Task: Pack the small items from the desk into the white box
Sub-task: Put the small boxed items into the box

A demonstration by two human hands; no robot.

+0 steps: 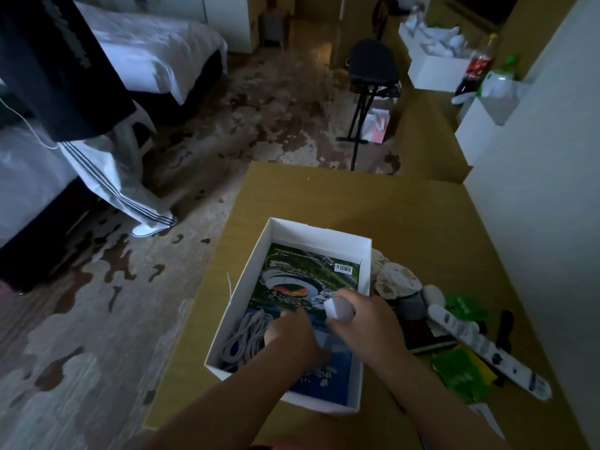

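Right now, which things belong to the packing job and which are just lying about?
Job: white box, cord, booklet, white piece in right hand, stones, green packets, white strip.
Lying about: stool, bottle, bed, trousers.

Both forearms bare, entering from the 6 o'clock edge & converging toward centre. L forearm comes in at approx 7 o'clock, runs up toward 1 o'clock, wrist roughly straight. L hand (pixel 292 334) seen from the back, knuckles up, fingers angled down & away toward 11 o'clock. Fingertips mostly hidden under the hand, so can't tell if they curl on anything. R forearm comes in at approx 5 o'clock, runs toward 11 o'clock. R hand (pixel 363 319) sits just at 3 o'clock of L hand, nearly touching it, back up, fingers & thumb curled round a small white item (pixel 337 309) sticking out at its 10 o'clock side.
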